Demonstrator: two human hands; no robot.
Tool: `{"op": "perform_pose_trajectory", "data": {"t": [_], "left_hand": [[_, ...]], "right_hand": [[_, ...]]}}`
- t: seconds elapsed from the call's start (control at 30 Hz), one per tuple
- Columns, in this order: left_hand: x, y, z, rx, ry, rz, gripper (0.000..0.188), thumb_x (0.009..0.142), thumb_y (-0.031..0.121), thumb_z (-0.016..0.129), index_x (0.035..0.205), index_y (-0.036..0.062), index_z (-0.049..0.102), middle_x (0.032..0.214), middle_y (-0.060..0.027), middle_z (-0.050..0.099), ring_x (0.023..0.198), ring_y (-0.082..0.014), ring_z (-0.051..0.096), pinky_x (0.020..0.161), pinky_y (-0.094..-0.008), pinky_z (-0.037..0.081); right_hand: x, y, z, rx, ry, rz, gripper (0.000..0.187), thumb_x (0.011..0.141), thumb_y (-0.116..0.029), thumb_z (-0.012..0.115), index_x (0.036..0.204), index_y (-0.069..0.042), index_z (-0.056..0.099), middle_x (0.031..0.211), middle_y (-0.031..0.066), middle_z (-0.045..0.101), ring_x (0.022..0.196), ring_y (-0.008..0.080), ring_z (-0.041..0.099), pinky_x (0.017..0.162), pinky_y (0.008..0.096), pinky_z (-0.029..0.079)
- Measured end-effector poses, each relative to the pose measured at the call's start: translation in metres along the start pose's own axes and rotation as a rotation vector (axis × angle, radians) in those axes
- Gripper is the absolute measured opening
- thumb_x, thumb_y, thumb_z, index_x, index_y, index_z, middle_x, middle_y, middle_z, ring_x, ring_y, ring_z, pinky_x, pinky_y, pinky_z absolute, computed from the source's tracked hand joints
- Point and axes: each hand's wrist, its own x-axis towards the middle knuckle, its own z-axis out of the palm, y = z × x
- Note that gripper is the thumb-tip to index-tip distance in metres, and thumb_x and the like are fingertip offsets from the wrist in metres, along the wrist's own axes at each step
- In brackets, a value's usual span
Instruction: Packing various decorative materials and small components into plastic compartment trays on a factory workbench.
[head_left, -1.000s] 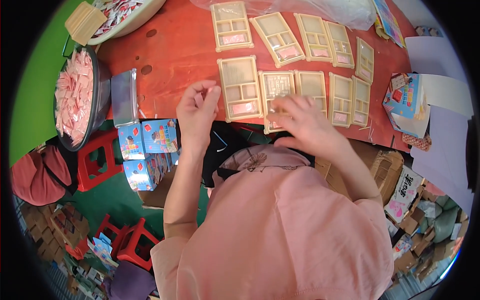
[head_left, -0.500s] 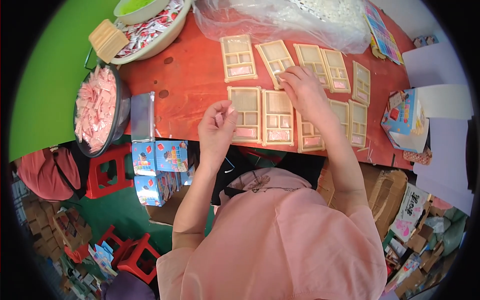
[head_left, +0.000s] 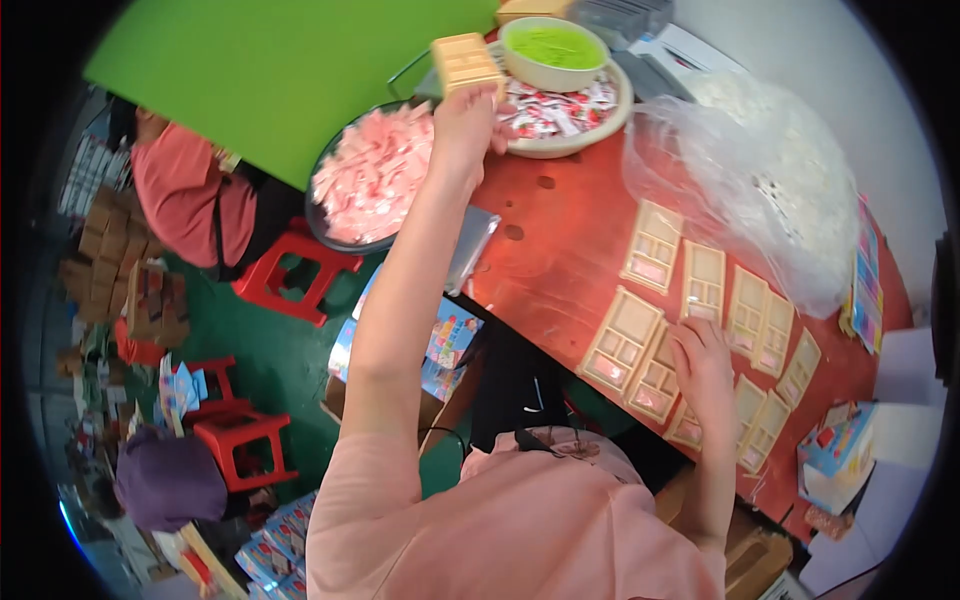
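My left hand (head_left: pixel 466 128) is stretched far out over the left rim of a pale basin (head_left: pixel 622 105) filled with small red-and-white packets (head_left: pixel 560 108). Just above the knuckles rests a stack of beige trays (head_left: pixel 465 60); blur and overlap hide whether my fingers touch it or hold a packet. My right hand (head_left: pixel 703 362) lies with extended fingers over a compartment tray (head_left: pixel 657 375) in the near row, nothing visible in it. Several such trays, including one (head_left: pixel 652 245) at the far left, stand in two rows, many with a pink packet in a lower compartment.
Left of the basin stands a dark tub of pink packets (head_left: pixel 375 180). A bowl of green pieces (head_left: pixel 555 55) sits on the basin. A clear bag of white pieces (head_left: pixel 765 190) lies at the back right. Red stools (head_left: pixel 290 270) and a seated person (head_left: pixel 190 190) are at left.
My left hand has gone from the near row, where it held a small pink packet, to the basin. My right hand has come back from the far row to the near one. The view has turned left.
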Motion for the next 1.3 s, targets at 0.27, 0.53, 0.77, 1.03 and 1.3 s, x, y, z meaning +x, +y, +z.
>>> {"op": "perform_pose_trajectory", "data": {"t": [0.27,0.53,0.77,1.03,1.3], "left_hand": [[0.018,-0.007,-0.101,1.348,0.498,0.483,0.021,0.089,0.013,0.067,0.104,-0.0005,0.072,0.1,-0.0212,0.073,0.094,-0.0381,0.069,0.084,-0.045,0.054],[0.049,-0.049,0.023,1.03,-0.169,0.595,0.042,0.086,0.031,0.075,0.112,-0.0019,0.071,0.113,-0.0219,0.069,0.105,-0.0366,0.067,0.092,-0.043,0.052],[0.085,-0.055,0.073,1.626,-0.256,0.259,0.047,0.087,0.028,0.067,0.129,0.007,0.065,0.134,-0.0219,0.059,0.121,-0.0344,0.062,0.096,-0.0454,0.054],[0.085,-0.069,0.06,1.403,-0.12,0.461,0.018,0.083,0.012,0.064,0.091,0.0067,0.078,0.101,-0.0214,0.072,0.097,-0.0366,0.07,0.086,-0.0449,0.057],[0.07,-0.057,0.047,0.65,0.192,0.33,0.017,0.075,0.009,0.073,0.091,0.0078,0.08,0.084,-0.0174,0.073,0.073,-0.0349,0.069,0.072,-0.0421,0.055]], "right_hand": [[-0.007,0.002,-0.021,-0.003,0.089,0.08,0.016,0.087,-0.001,0.067,0.103,-0.001,0.067,0.104,0.0138,0.063,0.095,0.0339,0.06,0.086,0.044,0.047],[0.014,-0.011,-0.012,-0.005,0.052,0.018,0.018,0.085,-0.003,0.07,0.102,-0.002,0.067,0.103,0.0129,0.063,0.098,0.0333,0.06,0.088,0.0435,0.047],[0.004,-0.015,-0.014,0.033,0.037,0.038,0.019,0.085,-0.004,0.071,0.103,-0.002,0.067,0.1,0.0126,0.064,0.096,0.0325,0.061,0.087,0.0433,0.047],[-0.01,-0.011,-0.023,0.025,0.059,0.06,0.017,0.086,-0.003,0.07,0.103,-0.001,0.067,0.098,0.013,0.064,0.093,0.0321,0.061,0.085,0.0431,0.047],[-0.018,-0.005,-0.023,0.028,0.079,0.064,0.016,0.087,-0.004,0.069,0.102,-0.001,0.067,0.096,0.0125,0.064,0.092,0.0316,0.061,0.084,0.0428,0.047]]}}
